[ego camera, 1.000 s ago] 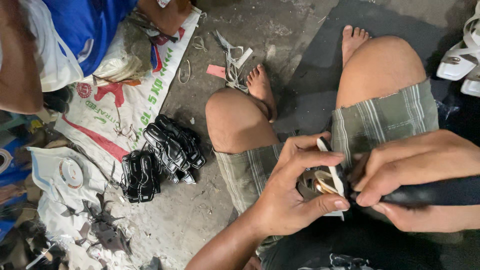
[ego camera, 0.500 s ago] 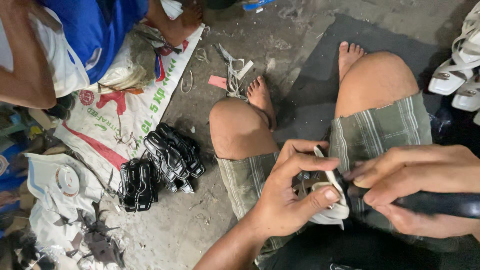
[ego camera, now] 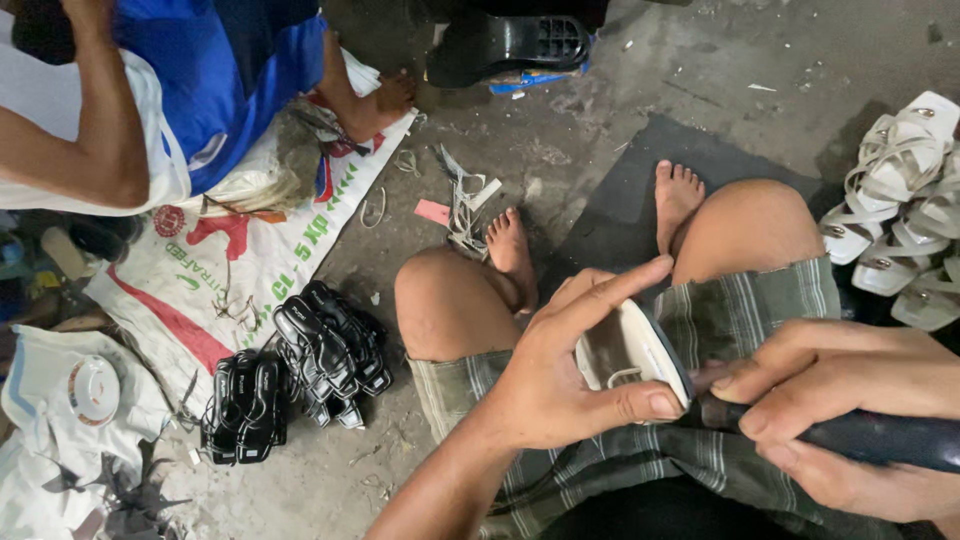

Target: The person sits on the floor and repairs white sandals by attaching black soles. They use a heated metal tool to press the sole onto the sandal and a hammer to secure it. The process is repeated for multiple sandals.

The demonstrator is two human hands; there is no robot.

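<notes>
There is one view only, from the camera on my head, facing straight down and close over my lap. My left hand (ego camera: 560, 375) and right hand (ego camera: 850, 400) fill the lower right. The concrete floor (ego camera: 600, 120) lies farther off, with a co-worker's arm (ego camera: 90, 150) at the top left corner.

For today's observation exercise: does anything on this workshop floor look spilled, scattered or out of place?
Pale strap offcuts and a pink scrap lie loose on the grey floor beside the bare foot. The black sandals sit heaped, not paired.
</notes>
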